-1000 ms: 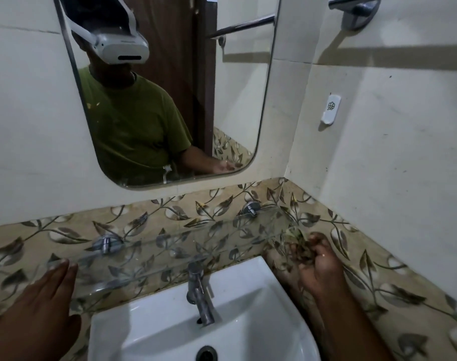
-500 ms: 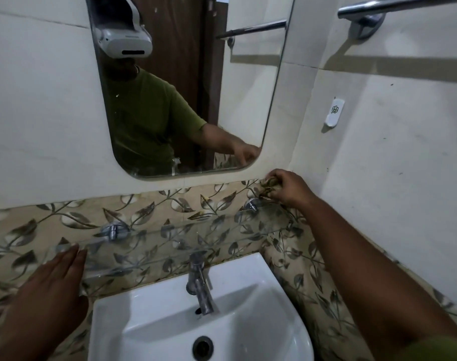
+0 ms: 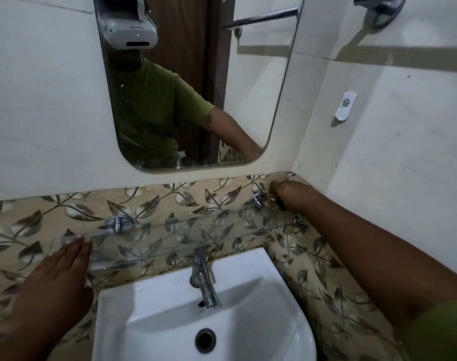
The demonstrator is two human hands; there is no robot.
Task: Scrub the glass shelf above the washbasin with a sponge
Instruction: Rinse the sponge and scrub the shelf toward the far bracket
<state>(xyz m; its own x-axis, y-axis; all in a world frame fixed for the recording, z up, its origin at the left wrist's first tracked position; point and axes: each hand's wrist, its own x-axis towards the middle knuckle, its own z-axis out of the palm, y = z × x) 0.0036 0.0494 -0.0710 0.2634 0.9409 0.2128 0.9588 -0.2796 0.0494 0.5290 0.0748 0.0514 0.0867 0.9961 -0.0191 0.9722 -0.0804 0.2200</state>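
Washbasin [image 3: 248, 303] fills the near centre, glass shelf [image 3: 170, 235] running above it along the leaf-tiled wall. I see my left hand [image 3: 58, 280] flat, fingers spread on the shelf's left end. My right hand [image 3: 291, 195] is bunched around the sponge [image 3: 270, 201] at the far right bracket [image 3: 257, 198].

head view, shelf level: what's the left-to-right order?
left hand → left shelf bracket → tap → right shelf bracket → right hand, all along the glass shelf.
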